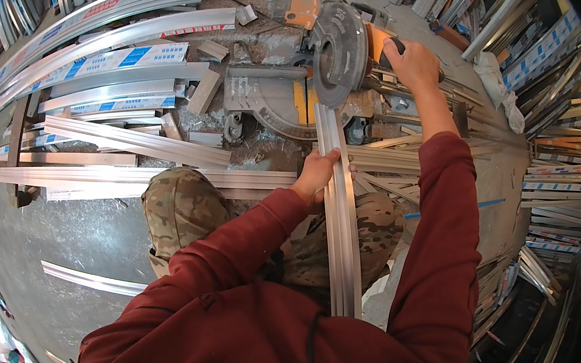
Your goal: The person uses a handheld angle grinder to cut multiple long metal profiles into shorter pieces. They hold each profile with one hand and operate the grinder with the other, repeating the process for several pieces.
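Note:
My right hand (418,65) is closed round the black handle of a miter saw (337,53) with an orange body. The saw's round blade and guard hang just above the far end of a long aluminum profile (343,235). Part way along that silvery profile, my left hand (318,172) grips it, thumb on top and the other fingers partly hidden beneath. The profile slants from the saw back toward my body, passing between my knees. Under the blade lies the saw's grey base (264,102) with yellow strips beside the slot.
Stacks of long metal profiles (131,60), some in printed film, lie on the left. More profiles (566,179) fill the right side. Loose offcuts (205,93) and metal chips litter the floor round the saw. A single strip (93,279) lies on the grey floor at lower left.

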